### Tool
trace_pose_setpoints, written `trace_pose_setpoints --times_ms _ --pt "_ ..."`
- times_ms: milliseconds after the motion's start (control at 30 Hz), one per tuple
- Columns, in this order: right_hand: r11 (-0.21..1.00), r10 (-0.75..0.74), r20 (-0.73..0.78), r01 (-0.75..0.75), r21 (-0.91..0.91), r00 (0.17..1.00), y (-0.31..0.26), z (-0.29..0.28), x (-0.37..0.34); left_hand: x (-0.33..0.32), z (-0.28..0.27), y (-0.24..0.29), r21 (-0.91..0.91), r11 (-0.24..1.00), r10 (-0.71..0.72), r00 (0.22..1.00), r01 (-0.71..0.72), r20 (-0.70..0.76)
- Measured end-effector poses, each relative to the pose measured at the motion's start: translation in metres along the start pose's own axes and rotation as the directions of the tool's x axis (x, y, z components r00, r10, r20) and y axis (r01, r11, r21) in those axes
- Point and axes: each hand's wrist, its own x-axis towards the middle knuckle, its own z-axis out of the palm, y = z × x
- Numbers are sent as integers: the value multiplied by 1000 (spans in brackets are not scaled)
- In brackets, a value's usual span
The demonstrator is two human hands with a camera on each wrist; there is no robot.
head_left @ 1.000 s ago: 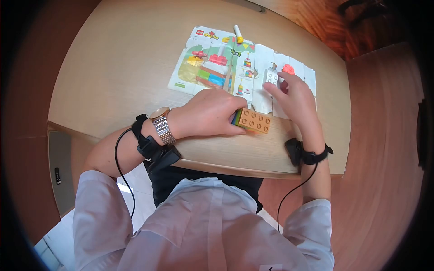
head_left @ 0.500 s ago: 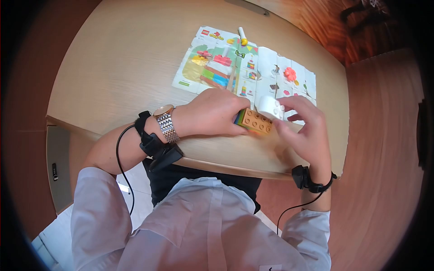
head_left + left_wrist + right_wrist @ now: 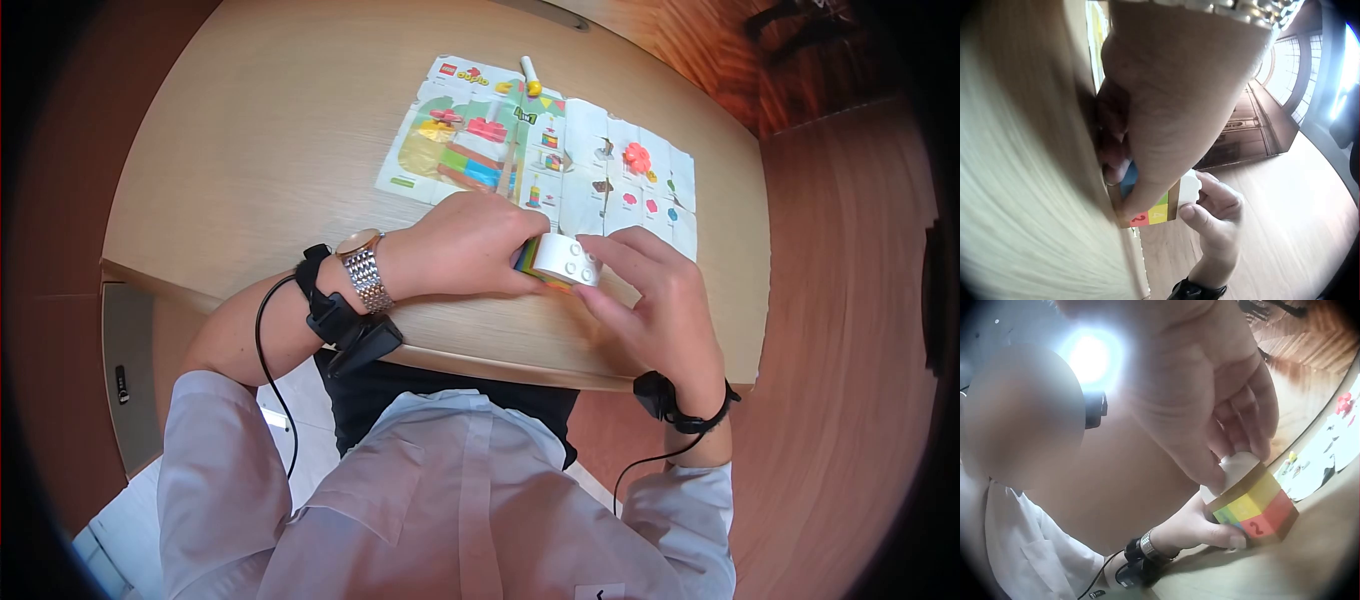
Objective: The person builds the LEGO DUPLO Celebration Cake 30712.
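Observation:
The left hand [image 3: 470,245] grips a stack of coloured blocks, its thumb and fingers round the stack's side. In the right wrist view the stack shows a yellow block, a red block [image 3: 1266,520] marked 2, and brown layers above and below. A white curved brick [image 3: 566,257] with studs sits on or against the stack's brown top; whether it is pressed down I cannot tell. The right hand [image 3: 665,300] pinches this white brick [image 3: 1189,187] between thumb and fingers.
Beyond the hands lies a creased instruction sheet [image 3: 585,190] on the wooden table [image 3: 260,130]. A coral flower piece [image 3: 637,158] rests on its right part, and a white and yellow candle-like piece [image 3: 531,77] at its far edge.
The right hand has brought the white brick from the sheet toward the person and left, onto the stack's brown top. The left hand has kept its grip with little movement.

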Motion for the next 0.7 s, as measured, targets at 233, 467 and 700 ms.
trace_pose_setpoints --times_ms 233,467,700 --pt "1000 -22 -16 22 -2 1000 2 3 2 0 1 1 20 1000 -4 1000 5 -28" --pt "927 164 -54 -135 349 985 37 6 5 0 -1 3 11 1000 -14 1000 14 -4" --pt "938 336 -306 -344 28 891 125 11 53 1 -4 5 52 998 -48 998 46 31"
